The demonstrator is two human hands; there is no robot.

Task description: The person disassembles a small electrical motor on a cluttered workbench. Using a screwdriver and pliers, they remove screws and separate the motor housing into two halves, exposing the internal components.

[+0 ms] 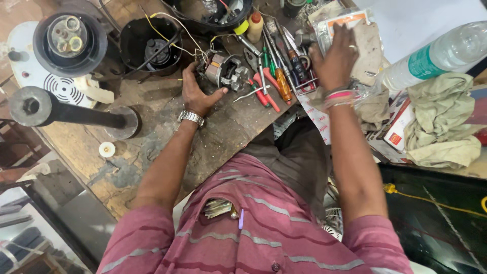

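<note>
Head view: left hand (pixel 195 94) cups a small electric motor (pixel 223 71) on the worn counter (pixel 152 132), at eleven o'clock. Right hand (pixel 335 58), fingers spread, presses a plastic packet (pixel 335 23) at one o'clock, beside screwdrivers (pixel 276 76). Seemingly fetching something; steadying the motor matters.

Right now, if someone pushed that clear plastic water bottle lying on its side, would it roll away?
Probably a little. The clear plastic water bottle is round and lies on its side, so it could roll. The crumpled beige cloth right beside it would likely stop it. It looks partly full, so it may feel fairly heavy and slosh.
</note>
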